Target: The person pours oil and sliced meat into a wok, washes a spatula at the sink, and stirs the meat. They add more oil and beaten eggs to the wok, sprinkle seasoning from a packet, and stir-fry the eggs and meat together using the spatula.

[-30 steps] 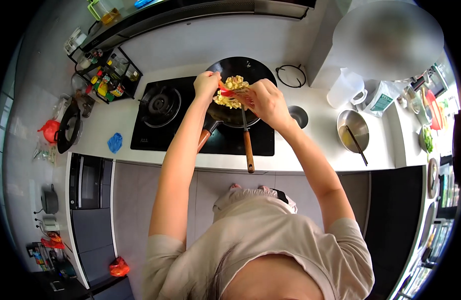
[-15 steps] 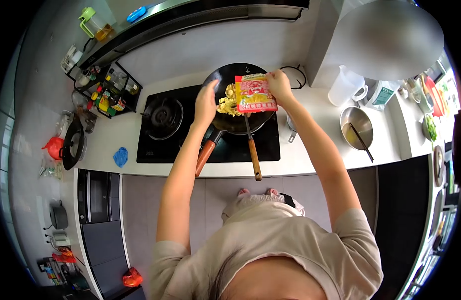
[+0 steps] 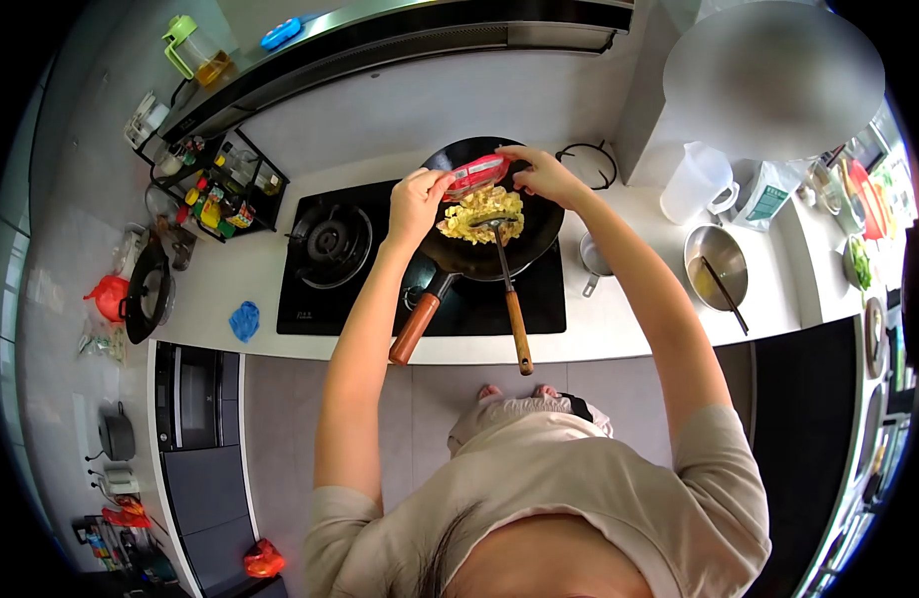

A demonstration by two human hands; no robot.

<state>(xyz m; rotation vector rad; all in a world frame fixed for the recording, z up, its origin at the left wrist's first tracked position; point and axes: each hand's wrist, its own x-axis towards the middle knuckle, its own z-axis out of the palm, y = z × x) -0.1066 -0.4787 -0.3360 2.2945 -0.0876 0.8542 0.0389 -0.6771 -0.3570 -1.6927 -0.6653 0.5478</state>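
Note:
A red seasoning packet [image 3: 476, 176] is held tilted over the wok, its edge turned toward me. My left hand [image 3: 418, 206] is closed on the packet's left end. At its right end, my right hand [image 3: 545, 179] grips it with fingers bent. Below lie scrambled eggs [image 3: 466, 221], yellow and in pieces, in the black wok [image 3: 542, 234]. A spatula [image 3: 515, 319] with a wooden handle rests in the wok, its blade on the eggs and its handle pointing toward me. The wok's reddish-brown handle [image 3: 416, 329] sticks out at the front left.
Left of the wok is a bare burner [image 3: 332, 246]. A blue crumpled cloth or bag [image 3: 244, 321] lies on the counter. Right of the stove are a small metal cup [image 3: 594, 257], a white jug [image 3: 695, 184] and a steel bowl [image 3: 736, 267] with chopsticks. A bottle rack [image 3: 220, 189] stands at the left.
My left hand has moved from beside the packet onto its left end. The packet has turned from showing its broad printed face to nearly edge-on. More of the eggs and spatula blade show.

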